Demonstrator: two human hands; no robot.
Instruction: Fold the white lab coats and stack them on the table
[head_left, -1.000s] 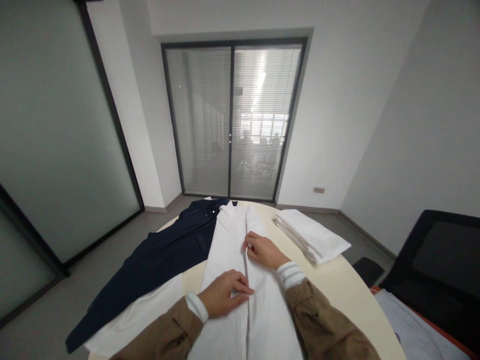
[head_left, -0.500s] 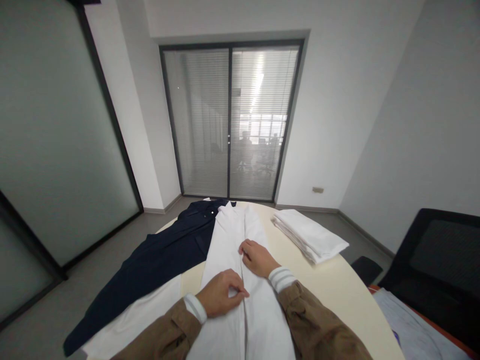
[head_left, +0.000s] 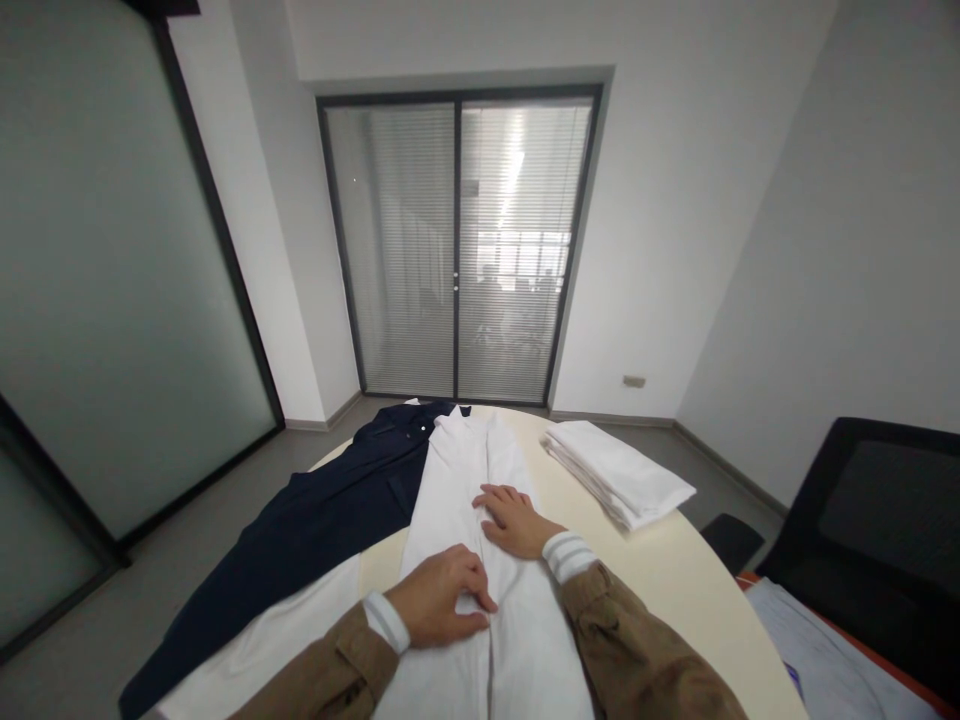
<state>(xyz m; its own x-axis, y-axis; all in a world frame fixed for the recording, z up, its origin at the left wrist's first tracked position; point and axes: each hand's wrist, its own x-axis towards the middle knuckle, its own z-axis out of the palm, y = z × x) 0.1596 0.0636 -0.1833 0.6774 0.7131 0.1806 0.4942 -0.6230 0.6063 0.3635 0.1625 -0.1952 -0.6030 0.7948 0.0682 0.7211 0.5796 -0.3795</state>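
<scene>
A long white garment (head_left: 450, 672), with an opening running down its middle, lies lengthwise on the round cream table (head_left: 660, 590). My right hand (head_left: 517, 522) rests on its upper part, fingers spread and lying across the middle edge. Lower down, my left hand (head_left: 442, 595) touches the cloth beside the opening. Its fingers are bent, with the thumb a little apart from them, and I see no cloth held between them. Both forearms wear brown sleeves over striped cuffs.
Dark navy clothing (head_left: 300, 545) is spread along the table's left side, with white cloth (head_left: 277, 640) next to it. A folded white cloth stack (head_left: 615, 470) sits at the right edge. A black chair (head_left: 877, 520) stands at right, with grey cloth (head_left: 832, 650) near it.
The fingers of my right hand have gone from a pinch at the middle edge to lying spread on the cloth. My left thumb and fingers have loosened, and that hand sits slightly lower.
</scene>
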